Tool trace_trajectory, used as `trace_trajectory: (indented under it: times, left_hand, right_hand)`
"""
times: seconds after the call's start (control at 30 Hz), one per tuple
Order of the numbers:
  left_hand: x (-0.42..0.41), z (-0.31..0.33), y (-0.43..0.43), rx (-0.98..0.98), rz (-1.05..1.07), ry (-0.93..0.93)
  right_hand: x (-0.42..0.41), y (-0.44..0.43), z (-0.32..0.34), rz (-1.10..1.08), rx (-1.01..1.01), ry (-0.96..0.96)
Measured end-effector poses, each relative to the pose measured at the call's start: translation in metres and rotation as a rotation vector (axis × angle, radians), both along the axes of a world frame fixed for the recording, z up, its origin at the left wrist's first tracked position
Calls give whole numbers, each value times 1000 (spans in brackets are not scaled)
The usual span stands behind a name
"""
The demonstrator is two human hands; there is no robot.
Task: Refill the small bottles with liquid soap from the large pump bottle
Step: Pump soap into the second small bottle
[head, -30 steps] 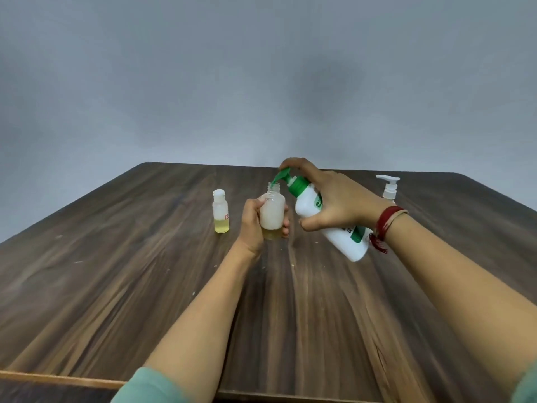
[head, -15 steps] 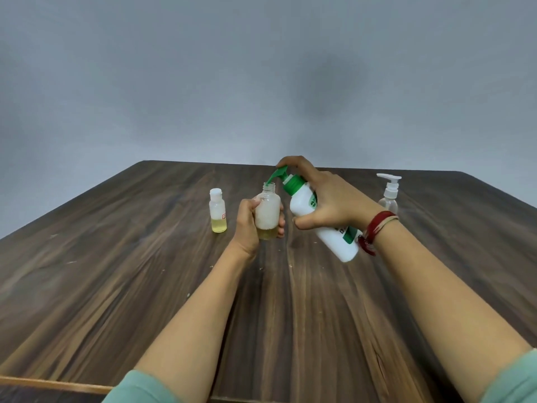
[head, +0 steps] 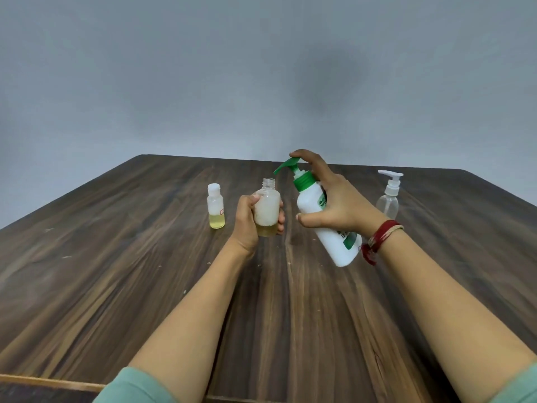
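The open small bottle [head: 267, 209] sits in the left grip [head: 247, 225], fingers curled round it. The right grip [head: 334, 205] clasps the one big pump bottle [head: 337, 245], tipped, one finger on its green top. Best to bring the spout [head: 280, 169] right over the opening, then press slowly. One capped small bottle [head: 216, 212] stands left of the left grip. One clear pump bottle [head: 388, 203] stands right of the right grip, on the worktop [head: 116, 271].

Wooden table [head: 116, 286], small capped bottle [head: 216, 206], clear pump bottle [head: 388, 199]
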State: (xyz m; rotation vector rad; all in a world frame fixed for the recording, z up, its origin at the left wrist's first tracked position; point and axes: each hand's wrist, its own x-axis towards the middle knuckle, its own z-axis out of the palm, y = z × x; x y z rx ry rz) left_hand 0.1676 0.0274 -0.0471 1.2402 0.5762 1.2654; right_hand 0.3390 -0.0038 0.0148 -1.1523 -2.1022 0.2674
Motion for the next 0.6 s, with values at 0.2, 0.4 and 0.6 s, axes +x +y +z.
trace_trajectory:
  times: [0.2,0.4,0.6]
  left_hand:
    - [1,0,0,31,-22,0]
    - [2,0,1,20,-35,-2]
    - [3,-1,0,15,-37,-8]
  right_hand:
    - [-4,-1,-7,-40,58,3]
    - [-5,-4,-7,-19,54,8]
    - [-6,-5,-10,-27,58,-27]
